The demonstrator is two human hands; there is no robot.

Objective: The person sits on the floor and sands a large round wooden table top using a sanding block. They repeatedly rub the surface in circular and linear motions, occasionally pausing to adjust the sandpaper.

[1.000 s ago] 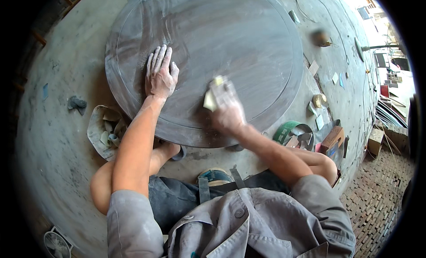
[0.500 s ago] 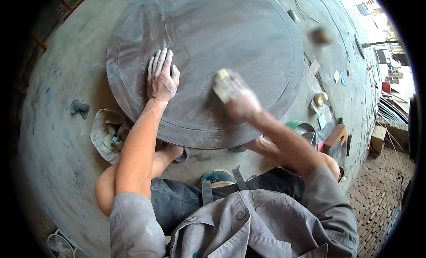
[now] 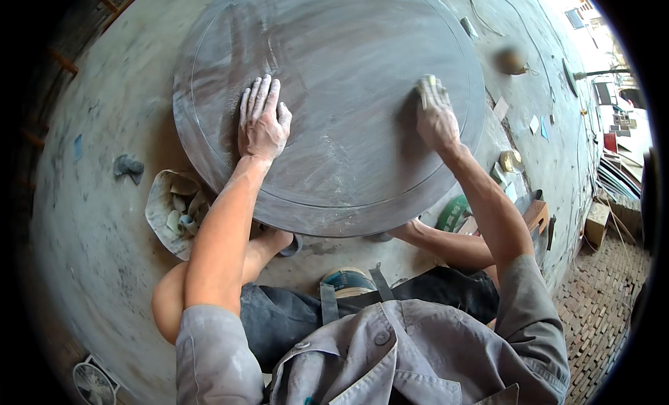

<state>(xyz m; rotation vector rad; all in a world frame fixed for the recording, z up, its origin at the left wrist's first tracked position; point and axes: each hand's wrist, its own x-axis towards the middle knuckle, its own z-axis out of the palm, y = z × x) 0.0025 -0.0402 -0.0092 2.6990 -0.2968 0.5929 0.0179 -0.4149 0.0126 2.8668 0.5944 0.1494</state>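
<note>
In the head view, we look down on a round tabletop (image 3: 362, 105), dark grey-brown, with a thin ring line just inside its edge and pale dusty streaks across it. It lies in front of the person, reaching over the crossed legs' side of the floor (image 3: 90, 251).

On the left part of the tabletop we see the left hand (image 3: 264, 123) resting palm down, its whitened fingers stretched out and its thumb held apart; it grips nothing that we can see. On the right part of the tabletop, the right hand (image 3: 437, 118) lies palm down, fingers straight and close together. A yellowish patch shows at its fingertips, but we cannot tell whether it grips something underneath.

Left of the tabletop's near edge we find a pale bag (image 3: 157, 220) with scraps (image 3: 178, 220) inside, and farther left of the tabletop a grey rag (image 3: 129, 167). Right of the tabletop's near edge stand a green roll (image 3: 454, 214), partly behind the right forearm, and a brown block (image 3: 536, 215). Just right of the tabletop we spot a yellowish lump (image 3: 512, 162), and beyond that side of the tabletop, a blurred round thing (image 3: 510, 60) near a cord (image 3: 533, 39).
</note>
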